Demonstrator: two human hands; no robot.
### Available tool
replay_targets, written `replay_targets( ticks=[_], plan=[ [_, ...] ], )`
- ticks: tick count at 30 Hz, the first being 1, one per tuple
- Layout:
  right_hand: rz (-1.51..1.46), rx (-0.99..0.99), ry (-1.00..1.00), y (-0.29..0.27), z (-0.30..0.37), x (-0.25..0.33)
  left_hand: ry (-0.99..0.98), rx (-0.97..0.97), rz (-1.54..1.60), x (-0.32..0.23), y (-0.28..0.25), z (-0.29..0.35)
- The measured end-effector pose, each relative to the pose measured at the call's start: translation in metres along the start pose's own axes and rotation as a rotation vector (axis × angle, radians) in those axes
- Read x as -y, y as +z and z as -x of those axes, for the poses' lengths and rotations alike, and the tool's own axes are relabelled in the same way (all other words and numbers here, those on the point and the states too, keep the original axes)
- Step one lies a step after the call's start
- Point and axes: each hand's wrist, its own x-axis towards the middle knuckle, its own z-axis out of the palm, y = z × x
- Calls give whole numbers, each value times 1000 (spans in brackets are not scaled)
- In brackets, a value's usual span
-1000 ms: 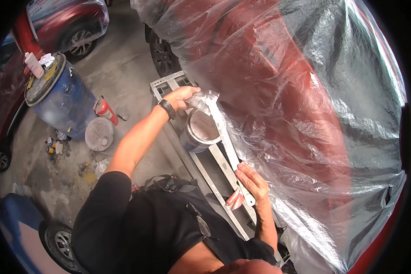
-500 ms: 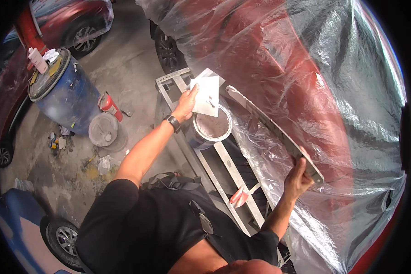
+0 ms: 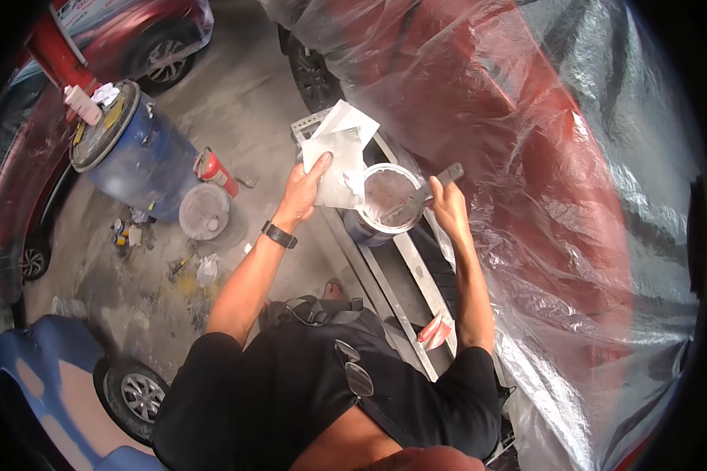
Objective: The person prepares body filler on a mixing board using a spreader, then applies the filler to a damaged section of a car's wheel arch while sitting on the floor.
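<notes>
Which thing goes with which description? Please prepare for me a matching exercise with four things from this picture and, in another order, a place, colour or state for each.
Things:
1. pale plate
2. flat tool
3. fire extinguisher
4. large drum

Descriptions:
A. gripped by the right hand, its far end at the open can
B. blue, with a pale pink bottle on its top
C. held by the left hand
D. red, standing on the floor

Right pairs: 1-C, 2-A, 3-D, 4-B.
</notes>
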Motion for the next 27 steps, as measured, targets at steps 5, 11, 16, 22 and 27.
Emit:
replay_targets(
  ticks=[5,11,16,22,27],
  plan=[
    [416,-276,-83,-27,6,50,13,-49,-42,-18,10,35],
    [-55,-150,26,8,106,63,-122,-155,88,-22,4,77],
    [-887,291,324,76,220,58,-219,-129,-148,-3,-19,129],
    [-1486,51,475,94,306,87,-625,435,-223,28,-44,189],
    [-436,-238,489,103,357,-21,-643,263,-203,40,-43,225]
  ],
)
